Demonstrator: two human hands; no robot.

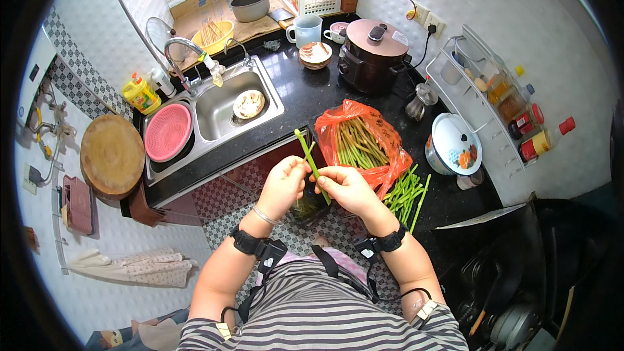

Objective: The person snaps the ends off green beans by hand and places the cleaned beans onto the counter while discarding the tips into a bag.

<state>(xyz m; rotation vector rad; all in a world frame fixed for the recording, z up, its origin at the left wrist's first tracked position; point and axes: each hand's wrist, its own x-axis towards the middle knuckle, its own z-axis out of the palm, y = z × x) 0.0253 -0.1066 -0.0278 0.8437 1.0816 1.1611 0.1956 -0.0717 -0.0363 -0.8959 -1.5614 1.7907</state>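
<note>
Between my hands a green vegetable stem (314, 168) is held at a slant, its upper end pointing towards the sink. The fingertips of my left hand (285, 183) pinch at its upper part, where a thin piece seems to stand off from it. My right hand (343, 187) grips the stem lower down between thumb and fingers. Just beyond my right hand, an open red plastic bag (402, 156) holds a bundle of long green and brownish stems (360, 144). Beside the bag, a pile of bright green stems (404, 195) lies on the black counter (458, 200). Below my hands is a dark bin (307, 209) with green scraps.
A steel sink (214, 124) with a bowl (249, 104) in it and a pink colander (168, 132) lie to the left. Behind the bag stands an electric cooker (373, 61). A lidded enamel pot (453, 148) is at the right, near a gas stove (507, 273).
</note>
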